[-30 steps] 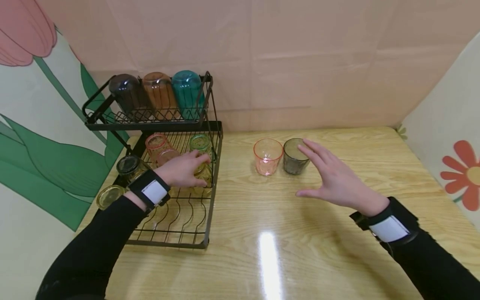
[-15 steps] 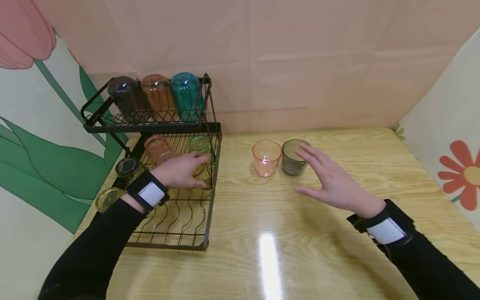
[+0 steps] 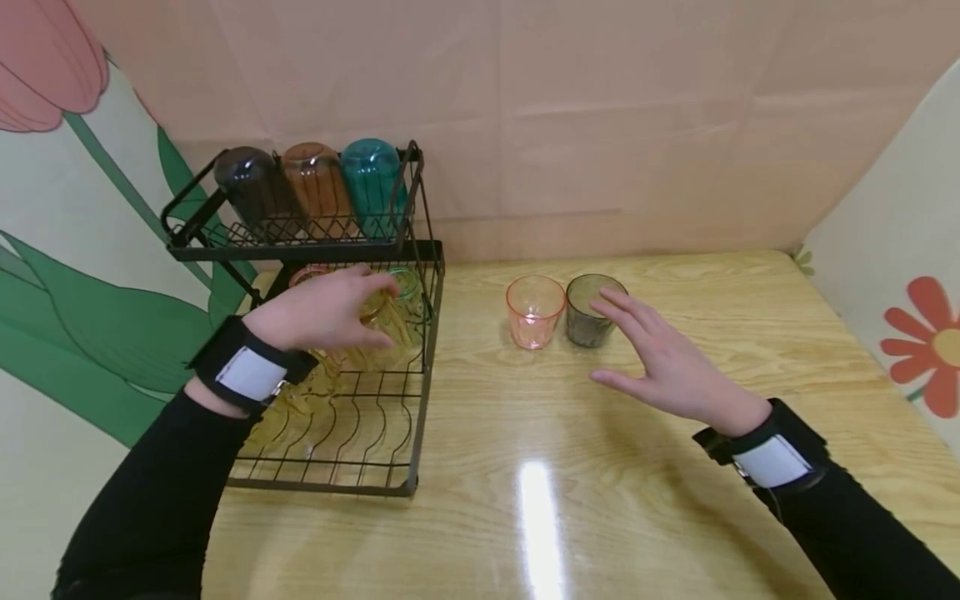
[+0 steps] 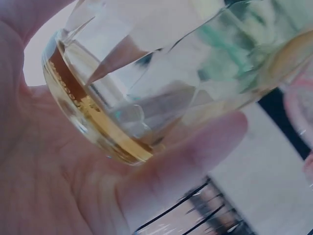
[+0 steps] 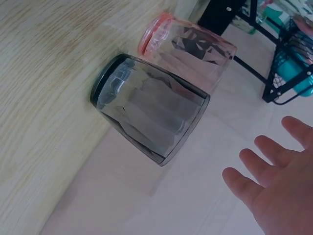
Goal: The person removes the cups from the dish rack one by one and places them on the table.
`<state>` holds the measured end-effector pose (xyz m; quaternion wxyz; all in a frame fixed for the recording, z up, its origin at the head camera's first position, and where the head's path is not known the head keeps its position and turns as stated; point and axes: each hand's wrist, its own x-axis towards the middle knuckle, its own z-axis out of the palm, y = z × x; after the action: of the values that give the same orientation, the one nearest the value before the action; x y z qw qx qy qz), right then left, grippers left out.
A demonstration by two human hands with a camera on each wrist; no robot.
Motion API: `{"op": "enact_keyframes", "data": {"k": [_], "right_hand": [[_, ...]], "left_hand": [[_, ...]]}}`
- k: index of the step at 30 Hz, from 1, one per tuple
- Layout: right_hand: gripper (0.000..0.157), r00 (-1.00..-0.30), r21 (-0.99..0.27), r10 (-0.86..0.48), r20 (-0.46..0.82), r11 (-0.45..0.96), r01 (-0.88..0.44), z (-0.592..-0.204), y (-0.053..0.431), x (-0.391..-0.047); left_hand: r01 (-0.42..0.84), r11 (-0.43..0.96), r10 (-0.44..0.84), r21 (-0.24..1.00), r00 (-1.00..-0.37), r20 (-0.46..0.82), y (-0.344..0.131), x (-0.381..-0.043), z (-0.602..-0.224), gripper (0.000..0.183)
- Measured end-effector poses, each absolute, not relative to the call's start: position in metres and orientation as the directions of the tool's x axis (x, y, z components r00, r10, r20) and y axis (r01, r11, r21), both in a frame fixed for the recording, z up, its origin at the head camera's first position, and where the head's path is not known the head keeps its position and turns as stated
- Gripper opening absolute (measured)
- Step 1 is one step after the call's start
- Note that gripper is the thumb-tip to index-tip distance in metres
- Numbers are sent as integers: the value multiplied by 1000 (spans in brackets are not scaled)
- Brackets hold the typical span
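My left hand (image 3: pixel 326 310) has got hold of a pale yellow-tinted faceted glass (image 3: pixel 392 329), digits curled round its sides. From the left wrist cam, its thick amber-looking base sits toward the palm and the mouth faces away. It's over the right part of the lower tier of a black metal wire rack (image 3: pixel 291 252); can't tell if it's touching the wires. Right behind it there's a green-rimmed clear glass (image 3: pixel 406 282), and a bit of a red-rimmed pink glass (image 3: pixel 307 273) peeks out past my fingers.

My right hand (image 3: pixel 667 367) is wide open, fingers spread, holding nothing. It's near a smoky grey faceted glass (image 5: pixel 151 107) but apart from it. That one stands upright on the light wood surface (image 3: pixel 487 417), just beside a clear pink glass with a red rim (image 5: pixel 188 46), also upright.

Farther out, the rack's top tier has three upside-down glasses: dark grey (image 3: pixel 255 192), brown (image 3: pixel 317 183) and teal (image 3: pixel 372 183). Pink sheet (image 3: pixel 637 150) behind everything.
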<state>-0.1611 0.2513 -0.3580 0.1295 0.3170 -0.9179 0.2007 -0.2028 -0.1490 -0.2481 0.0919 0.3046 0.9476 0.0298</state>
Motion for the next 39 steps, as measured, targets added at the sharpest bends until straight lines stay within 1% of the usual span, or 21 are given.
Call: {"op": "enact_keyframes", "data": {"k": [4, 9, 15, 22, 27, 33, 36, 38, 39], "right_hand": [[86, -770, -291, -527, 360, 721, -629, -358, 251, -161], [85, -774, -301, -524, 355, 719, -626, -357, 250, -160], [84, -777, -315, -522, 351, 716, -623, -357, 248, -160], [79, -764, -342, -511, 393, 691, -637, -358, 240, -164], [75, -783, -437, -484, 391, 651, -621, -357, 227, -164], [69, -799, -571, -447, 403, 559, -601, -353, 205, -162], [70, -812, -687, -425, 401, 447, -573, -350, 194, -160], [70, -821, -779, -407, 401, 321, -539, -349, 187, -158], [71, -826, -825, -394, 402, 235, -514, -348, 183, -158]], "left_hand": [[568, 817, 576, 94, -804, -146, -148, -199, -236, 61], [576, 809, 587, 114, -796, -145, -146, -195, -231, 60], [629, 763, 645, 146, -755, -120, -136, -191, -233, 60], [672, 722, 691, 168, -713, -118, -114, -190, -234, 60], [715, 682, 731, 152, -672, -121, -93, -189, -233, 61], [776, 618, 786, 125, -610, -99, -68, -186, -232, 62], [815, 564, 825, 133, -561, -61, -57, -186, -232, 62], [841, 523, 851, 137, -525, -27, -50, -186, -232, 62], [852, 505, 861, 140, -508, -11, -47, -185, -232, 63]]}}
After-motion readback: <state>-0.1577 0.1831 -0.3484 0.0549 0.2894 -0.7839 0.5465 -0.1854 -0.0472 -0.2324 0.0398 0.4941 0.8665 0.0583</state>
